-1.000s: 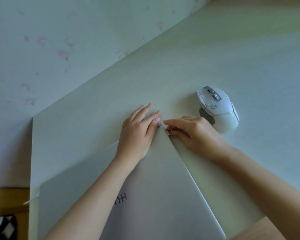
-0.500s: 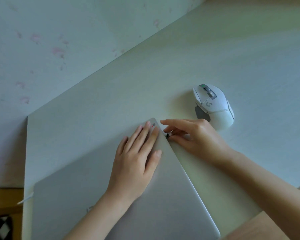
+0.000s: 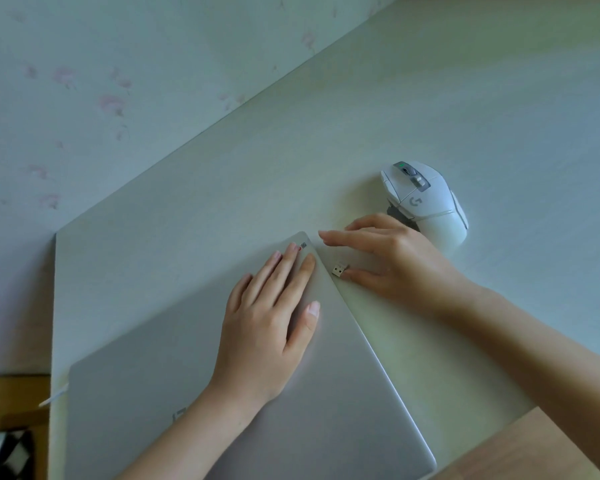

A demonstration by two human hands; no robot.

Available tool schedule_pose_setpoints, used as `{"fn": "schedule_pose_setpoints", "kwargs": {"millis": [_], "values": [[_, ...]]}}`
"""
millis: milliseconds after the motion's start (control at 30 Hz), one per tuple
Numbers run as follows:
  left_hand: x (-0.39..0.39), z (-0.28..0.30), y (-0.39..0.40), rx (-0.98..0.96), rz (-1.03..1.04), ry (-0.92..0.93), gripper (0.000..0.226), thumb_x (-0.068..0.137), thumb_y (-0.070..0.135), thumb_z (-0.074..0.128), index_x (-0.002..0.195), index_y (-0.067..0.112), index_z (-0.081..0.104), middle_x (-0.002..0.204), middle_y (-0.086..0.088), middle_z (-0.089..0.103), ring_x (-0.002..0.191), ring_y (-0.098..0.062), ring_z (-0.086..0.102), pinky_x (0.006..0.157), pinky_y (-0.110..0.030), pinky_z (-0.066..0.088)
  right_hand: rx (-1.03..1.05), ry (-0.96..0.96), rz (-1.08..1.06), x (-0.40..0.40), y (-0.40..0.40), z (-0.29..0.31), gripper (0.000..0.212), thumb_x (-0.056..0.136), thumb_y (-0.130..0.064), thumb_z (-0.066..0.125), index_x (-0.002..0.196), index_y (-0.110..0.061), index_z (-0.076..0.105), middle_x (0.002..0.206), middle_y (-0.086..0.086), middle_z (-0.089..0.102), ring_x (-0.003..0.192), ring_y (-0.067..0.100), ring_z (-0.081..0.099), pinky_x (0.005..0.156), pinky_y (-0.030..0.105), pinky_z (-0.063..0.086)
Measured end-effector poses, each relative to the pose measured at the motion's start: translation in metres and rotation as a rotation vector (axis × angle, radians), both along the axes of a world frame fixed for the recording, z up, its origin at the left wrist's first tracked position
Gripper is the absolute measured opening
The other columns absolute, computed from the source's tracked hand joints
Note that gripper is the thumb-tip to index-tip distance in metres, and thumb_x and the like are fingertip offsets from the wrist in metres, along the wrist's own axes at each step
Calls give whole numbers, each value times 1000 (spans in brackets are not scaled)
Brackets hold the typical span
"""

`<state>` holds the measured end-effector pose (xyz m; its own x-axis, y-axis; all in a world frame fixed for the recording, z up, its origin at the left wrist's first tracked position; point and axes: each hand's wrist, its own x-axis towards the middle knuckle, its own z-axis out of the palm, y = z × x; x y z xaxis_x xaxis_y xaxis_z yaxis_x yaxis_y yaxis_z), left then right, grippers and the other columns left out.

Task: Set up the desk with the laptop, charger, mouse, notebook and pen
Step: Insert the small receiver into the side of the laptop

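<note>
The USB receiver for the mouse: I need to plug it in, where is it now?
In the head view the USB receiver sits just off the closed laptop's right edge, pinched at the right hand's fingertips, with the white mouse beyond that hand.

Closed silver laptop (image 3: 326,393) flat on the desk — white mouse (image 3: 428,202) near its far corner, upright.

Matt silvery metal laptop (image 3: 343,393), smooth white plastic mouse (image 3: 430,206), pale matt wood-grain desk (image 3: 430,98).

A pale desk (image 3: 430,98) stands against faded floral wallpaper (image 3: 101,81), wooden floor (image 3: 11,396) below.
</note>
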<state>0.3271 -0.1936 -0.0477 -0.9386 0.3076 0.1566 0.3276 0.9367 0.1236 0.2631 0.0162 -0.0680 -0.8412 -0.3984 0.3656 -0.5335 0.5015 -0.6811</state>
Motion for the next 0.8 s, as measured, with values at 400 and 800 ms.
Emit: {"fn": "schedule_pose_setpoints", "kwargs": {"millis": [400,800], "values": [[-2,1,-3,8,-11,39,51,95,42,36,143,28,44,153,8,36,141,-10,32,108,-35,31,259,515,45,2,8,-2,23,91,-21,57,111,-22,69,86,-3,70,101,28,62,92,48,43],[-1,4,0,67,35,0,49,96,42,39,144,29,42,154,10,33,143,-9,28,111,-45,33,-50,49,51,-8,7,9,41,79,-16,69,66,-29,32,75,4,66,74,26,57,60,40,47]]}}
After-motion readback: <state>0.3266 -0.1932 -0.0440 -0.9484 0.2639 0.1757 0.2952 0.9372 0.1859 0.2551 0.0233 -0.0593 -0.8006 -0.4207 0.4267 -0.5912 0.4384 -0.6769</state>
